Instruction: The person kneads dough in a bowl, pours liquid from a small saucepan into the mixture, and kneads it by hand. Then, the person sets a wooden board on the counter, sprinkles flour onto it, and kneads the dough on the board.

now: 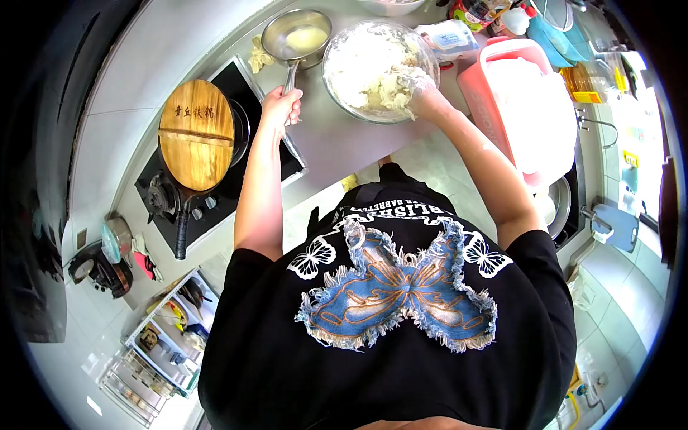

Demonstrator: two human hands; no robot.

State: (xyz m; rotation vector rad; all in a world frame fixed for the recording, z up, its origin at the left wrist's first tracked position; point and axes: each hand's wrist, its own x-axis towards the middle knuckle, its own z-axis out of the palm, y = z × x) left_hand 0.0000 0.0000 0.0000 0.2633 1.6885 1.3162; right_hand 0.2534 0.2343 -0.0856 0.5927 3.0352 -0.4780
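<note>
My left hand (282, 107) is closed around the handle of a metal water ladle (282, 30), whose round bowl rests at the counter's far side with some pale liquid in it. To its right stands a clear mixing bowl (330, 84) filled with white flour and shaggy dough (385, 87). My right hand (424, 97) reaches into the right side of this bowl. Its floury fingers are curled into the dough and partly hidden by it.
A pink plastic bin (480, 100) holding something white stands right of the bowl, beside a white packet (450, 39). At left, a wok with a wooden lid (196, 147) sits on the black gas stove (154, 215). Bottles (516, 20) line the back right.
</note>
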